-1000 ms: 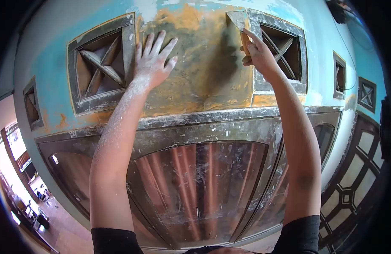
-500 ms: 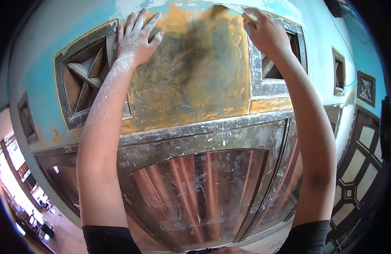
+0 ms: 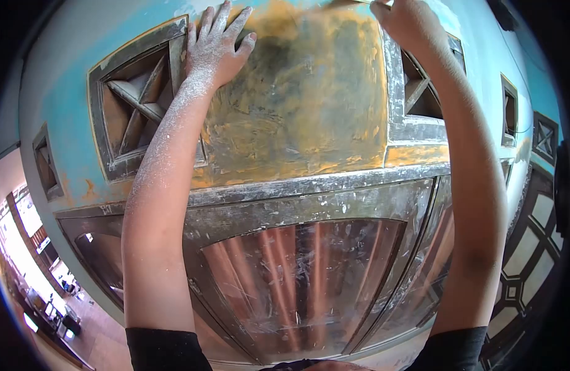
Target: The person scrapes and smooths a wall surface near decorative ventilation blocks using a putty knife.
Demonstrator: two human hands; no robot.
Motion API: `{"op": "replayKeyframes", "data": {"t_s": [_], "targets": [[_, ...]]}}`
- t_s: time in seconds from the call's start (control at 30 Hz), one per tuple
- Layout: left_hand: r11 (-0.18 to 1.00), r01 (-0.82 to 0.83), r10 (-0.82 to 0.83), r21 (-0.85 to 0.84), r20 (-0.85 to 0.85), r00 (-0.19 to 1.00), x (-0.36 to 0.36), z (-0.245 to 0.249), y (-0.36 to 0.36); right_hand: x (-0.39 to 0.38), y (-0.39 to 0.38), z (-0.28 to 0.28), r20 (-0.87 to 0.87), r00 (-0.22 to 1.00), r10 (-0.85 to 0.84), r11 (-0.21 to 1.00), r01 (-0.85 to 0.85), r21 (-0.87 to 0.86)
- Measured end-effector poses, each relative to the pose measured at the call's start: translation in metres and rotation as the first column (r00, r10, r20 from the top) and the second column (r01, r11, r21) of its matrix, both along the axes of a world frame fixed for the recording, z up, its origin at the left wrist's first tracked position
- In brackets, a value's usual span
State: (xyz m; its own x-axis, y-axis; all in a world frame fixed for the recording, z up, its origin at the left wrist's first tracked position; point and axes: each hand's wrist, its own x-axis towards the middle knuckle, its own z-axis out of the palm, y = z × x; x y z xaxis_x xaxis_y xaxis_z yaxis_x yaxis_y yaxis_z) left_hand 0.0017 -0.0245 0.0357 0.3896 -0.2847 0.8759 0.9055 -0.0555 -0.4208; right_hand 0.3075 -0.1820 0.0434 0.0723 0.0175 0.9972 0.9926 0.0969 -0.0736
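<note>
My left hand (image 3: 218, 49), coated in white dust, lies with fingers spread on the wall beside the left vent frame (image 3: 102, 117). Under and beside it is a wall patch (image 3: 297, 99) scraped to dark grey, with orange-yellow paint left along its edges. At the top of the view, my right hand (image 3: 408, 21) is closed around the handle of a scraper. The scraper (image 3: 337, 6) points left along the patch's upper edge; its blade is blurred and partly cut off by the frame.
Below the patch runs a worn wooden beam (image 3: 322, 180), over a glazed panel (image 3: 303, 278) with pinkish curtains behind. Another vent frame (image 3: 421, 130) sits partly behind my right forearm. A bright doorway (image 3: 25, 247) opens at far left; a dark lattice door (image 3: 526, 272) stands at right.
The view has shifted, so the wall appears further right. My right hand and the scraper have risen toward the top edge. My left hand stays flat at the same spot on the wall.
</note>
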Motion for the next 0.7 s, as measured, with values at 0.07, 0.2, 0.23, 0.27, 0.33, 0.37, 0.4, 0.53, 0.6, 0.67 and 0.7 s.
{"op": "replayKeyframes", "data": {"t_s": [0.07, 0.2, 0.23, 0.27, 0.33, 0.37, 0.4, 0.53, 0.6, 0.67, 0.7], "targets": [[0.981, 0.073, -0.072, -0.181, 0.016, 0.997, 0.001, 0.000, -0.012, -0.009, -0.019, -0.004, 0.061, 0.998, 0.028, 1.000, -0.028, 0.004], [0.989, 0.059, -0.056, -0.137, 0.027, 0.998, 0.002, -0.004, -0.013, -0.010, -0.010, -0.015, 0.022, 1.000, -0.010, 0.999, 0.011, -0.040], [0.991, 0.043, -0.039, -0.126, 0.033, 0.999, 0.004, -0.005, -0.014, 0.000, 0.003, -0.013, 0.025, 1.000, -0.008, 0.999, 0.009, -0.040], [0.993, 0.027, -0.023, -0.113, 0.040, 0.999, 0.003, -0.005, -0.015, 0.019, 0.026, -0.012, 0.104, 0.993, -0.049, 0.999, 0.051, -0.015], [0.998, 0.009, -0.007, -0.063, 0.033, 0.999, -0.003, 0.000, 0.009, 0.032, 0.056, -0.021, 0.191, 0.976, -0.101, 0.994, 0.091, 0.064], [1.000, -0.004, 0.005, -0.016, 0.025, 1.000, -0.005, 0.002, 0.018, 0.019, 0.050, -0.032, 0.145, 0.987, -0.064, 0.998, 0.063, 0.013], [1.000, 0.001, 0.000, -0.018, 0.028, 1.000, -0.005, 0.002, 0.018, 0.015, 0.051, -0.038, 0.121, 0.990, -0.070, 0.998, 0.068, 0.017], [1.000, 0.006, -0.005, -0.006, 0.026, 1.000, -0.006, 0.000, 0.021, 0.021, 0.082, -0.062, 0.046, 0.998, -0.031, 0.999, 0.029, 0.037], [1.000, 0.003, -0.003, -0.005, 0.028, 1.000, -0.006, 0.000, 0.018, 0.022, 0.092, -0.075, 0.036, 0.998, -0.042, 0.999, 0.042, -0.013], [1.000, 0.006, -0.005, -0.026, 0.044, 0.999, -0.003, -0.002, 0.014, 0.024, 0.094, -0.075, 0.027, 0.999, -0.044, 0.999, 0.044, -0.026], [0.999, 0.002, 0.001, -0.049, 0.064, 0.998, -0.002, -0.003, 0.012, 0.024, 0.093, -0.070, 0.024, 0.999, -0.048, 0.999, 0.049, -0.023]]}}
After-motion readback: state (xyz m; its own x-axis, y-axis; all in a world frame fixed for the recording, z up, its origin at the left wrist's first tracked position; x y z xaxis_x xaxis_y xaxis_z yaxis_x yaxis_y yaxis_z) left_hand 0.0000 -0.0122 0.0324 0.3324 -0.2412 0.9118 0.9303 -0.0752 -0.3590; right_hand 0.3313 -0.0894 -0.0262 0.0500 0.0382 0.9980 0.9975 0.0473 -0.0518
